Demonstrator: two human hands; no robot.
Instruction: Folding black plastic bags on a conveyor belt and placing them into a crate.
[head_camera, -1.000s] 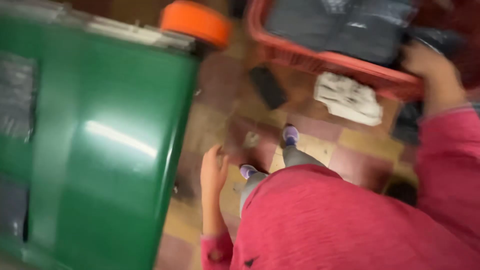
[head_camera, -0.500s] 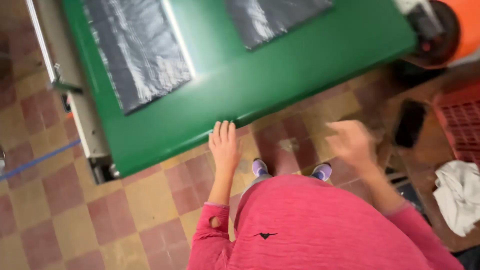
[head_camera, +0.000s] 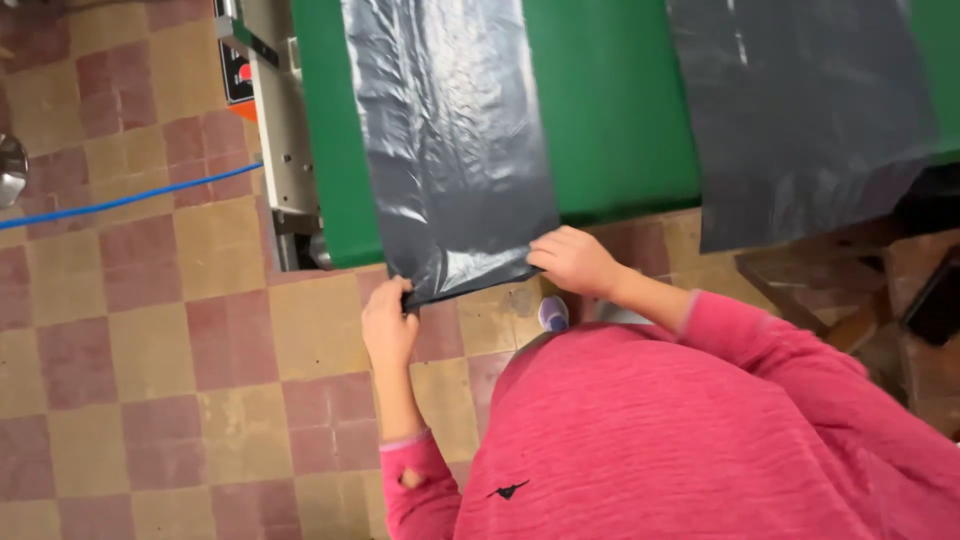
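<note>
A dark grey plastic sheet (head_camera: 450, 140) lies along the green table (head_camera: 610, 120), and its near end hangs over the table's front edge. My left hand (head_camera: 388, 325) pinches the left corner of that hanging end. My right hand (head_camera: 572, 262) grips the right corner. Between the two hands the end of the sheet is held stretched just past the table edge. My pink sleeves and shirt fill the lower right.
A second dark grey plastic sheet (head_camera: 810, 110) lies on the table to the right and also overhangs the edge. A pale metal machine frame (head_camera: 280, 130) adjoins the table's left side. A blue cable (head_camera: 130, 200) crosses the checkered tile floor (head_camera: 150, 380).
The view has swung from the crate and floor to the table. Both hands, empty and apart before, have taken hold of the near end of the left plastic sheet.
</note>
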